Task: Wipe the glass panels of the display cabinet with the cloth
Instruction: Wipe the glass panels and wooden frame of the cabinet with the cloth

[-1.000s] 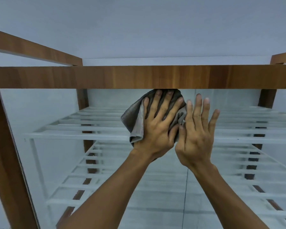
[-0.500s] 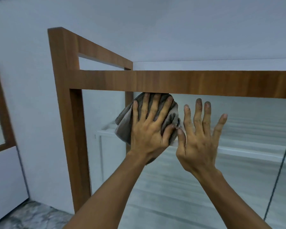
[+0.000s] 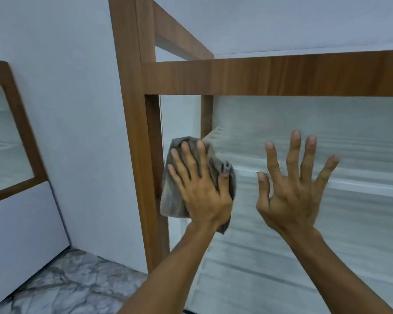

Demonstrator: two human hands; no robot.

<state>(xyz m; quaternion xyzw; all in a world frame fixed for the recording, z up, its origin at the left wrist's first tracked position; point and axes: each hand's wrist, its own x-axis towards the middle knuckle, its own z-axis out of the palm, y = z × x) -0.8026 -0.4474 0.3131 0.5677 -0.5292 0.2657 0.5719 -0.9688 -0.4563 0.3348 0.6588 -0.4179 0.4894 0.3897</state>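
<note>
Grey, crumpled cloth (image 3: 171,198) lies against the front glass panel (image 3: 304,245) of the wood-framed display cabinet, at the panel's far left edge. Its left side is just beside or touching the brown wooden corner upright (image 3: 134,132), and it sits well below the top rail (image 3: 281,75).

Left hand (image 3: 199,189): fingers straight and slightly fanned, flat on the cloth and pressing it to the glass. The thumb rests on a fold at the cloth's right side. No wrap-around grip visible.

Right hand (image 3: 290,191): fully spread and holding nothing, to the right of the cloth and apart from it, at about the same height. Cannot tell whether the palm touches the glass or hovers just off it.

Key relation: the cloth is hard against the left limit of the panel, so the glass not under it lies to the right and downward. The panel's long run is horizontal, toward the right of view. The left hand is the working hand. Judgement: a rightward stroke meets the right hand first, while a downward stroke along the upright is free.

Poorly seen:
- The panel's right and bottom edges are cut off.
- The white shelf (image 3: 361,184) behind the glass is smeared by blur, so streaks or dirt cannot be judged.
- The side glass beyond the upright is hard to make out.
- The cloth's contact face is hidden.
</note>
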